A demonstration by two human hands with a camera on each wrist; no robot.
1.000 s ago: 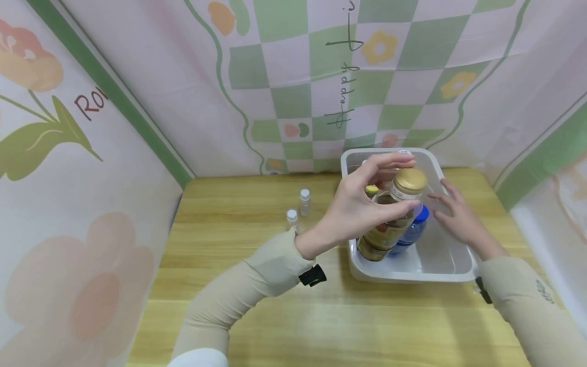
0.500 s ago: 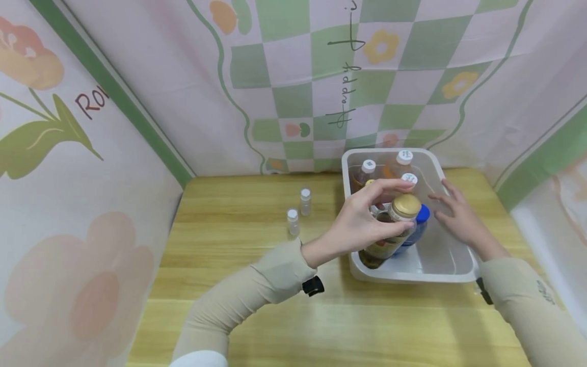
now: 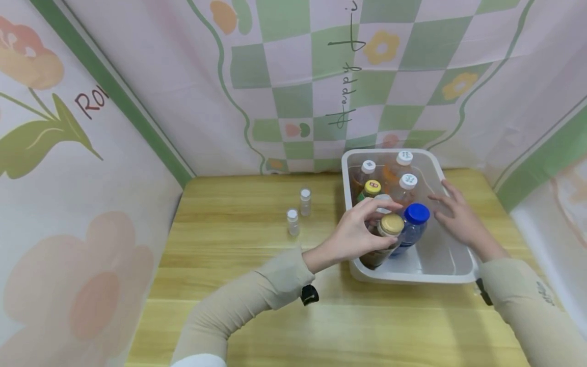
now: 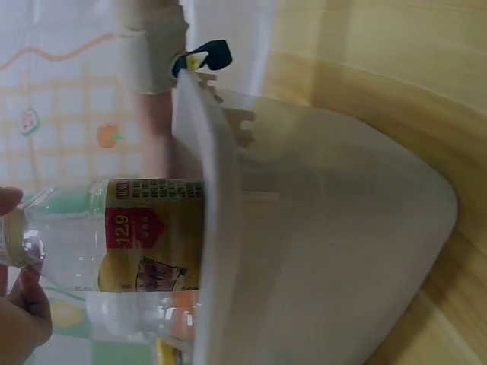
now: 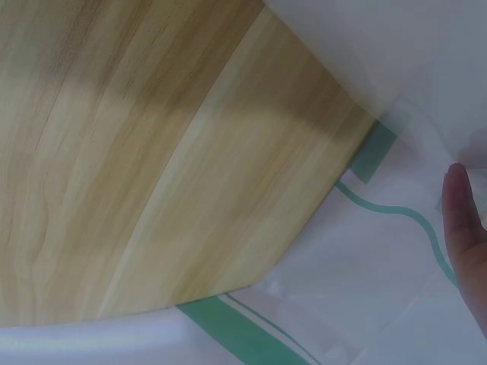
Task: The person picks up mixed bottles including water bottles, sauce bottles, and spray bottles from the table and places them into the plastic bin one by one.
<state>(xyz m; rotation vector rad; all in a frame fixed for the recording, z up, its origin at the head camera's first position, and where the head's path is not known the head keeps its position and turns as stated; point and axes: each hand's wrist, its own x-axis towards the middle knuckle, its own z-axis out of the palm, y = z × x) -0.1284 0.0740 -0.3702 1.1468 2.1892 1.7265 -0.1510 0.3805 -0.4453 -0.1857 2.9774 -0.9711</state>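
Note:
My left hand [image 3: 350, 234] grips a clear bottle [image 3: 391, 225] with a gold cap by its neck, at the near left corner of a white plastic bin [image 3: 415, 278]. In the left wrist view this bottle [image 4: 154, 236] shows a yellow label with a red patch, its lower end hidden behind the bin wall. Beside it stands a blue-capped bottle [image 3: 416, 214]. My right hand [image 3: 460, 216] lies at the bin's right rim with fingers spread, holding nothing. In the right wrist view only part of that hand [image 5: 464, 228] appears.
Farther back in the bin are several more bottles, among them a yellow-capped one [image 3: 372, 187] and a white-capped one [image 3: 407, 181]. Two small white-capped vials [image 3: 305, 202] stand on the wooden table [image 3: 238, 214] left of the bin. Patterned cloth walls border the table.
My left hand has lowered the gold-capped bottle farther into the bin and toward me, uncovering the bottles behind. The right hand has stayed at the rim.

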